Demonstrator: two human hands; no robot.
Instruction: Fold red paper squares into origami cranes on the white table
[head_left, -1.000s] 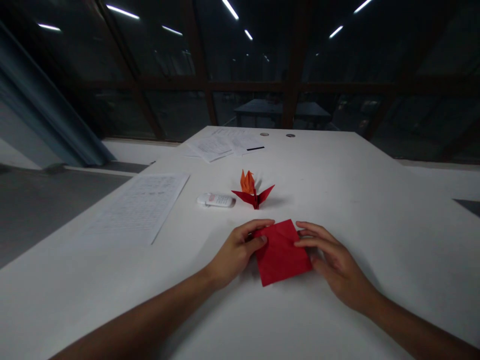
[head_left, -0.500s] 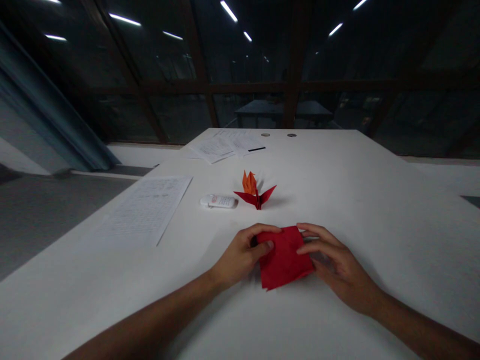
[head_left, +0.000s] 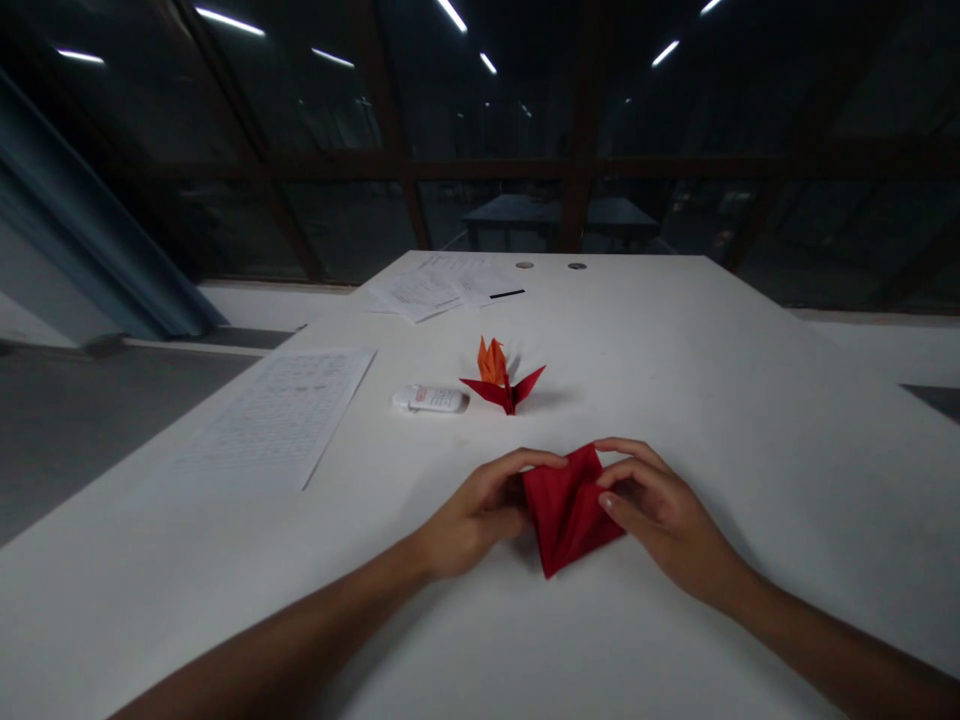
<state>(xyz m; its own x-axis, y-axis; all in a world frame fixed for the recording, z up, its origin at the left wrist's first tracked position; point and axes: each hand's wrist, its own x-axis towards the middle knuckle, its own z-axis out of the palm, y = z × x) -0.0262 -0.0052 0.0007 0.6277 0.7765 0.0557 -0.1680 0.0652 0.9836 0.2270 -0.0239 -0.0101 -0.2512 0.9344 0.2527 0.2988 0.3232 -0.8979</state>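
White printed paper point(head_left: 274, 420) is lying well to the left of the red paper bird point(head_left: 508, 397), which is serving as landmark on the worktop point(head_left: 712, 400). Just left of this bird, a white rounded object point(head_left: 430, 399) is resting. The left hand point(head_left: 476, 515) is working on the near side of the bird and slightly to its left. Its grip is holding the left edge of the red sheet point(head_left: 574, 510): one finger is lying along the upper edge, but the thumb tip is hiding from view. Close behind the bird, a little left, an orange paper figure point(head_left: 491, 362) is standing.

The red sheet is sitting nearer than the bird and to its right, between both hands, and is showing a hollow crease that is running down toward its near corner. For doing this folding well, both sides should be meeting evenly at that corner, so the crease should be guiding the paper, not force.

Further right of the bird, on the near side, the right hand point(head_left: 664, 510) is gripping the right edge lightly, the thumb pressing in front. This light pressure is seeming suitable; squeezing harder could be making unwanted wrinkles.
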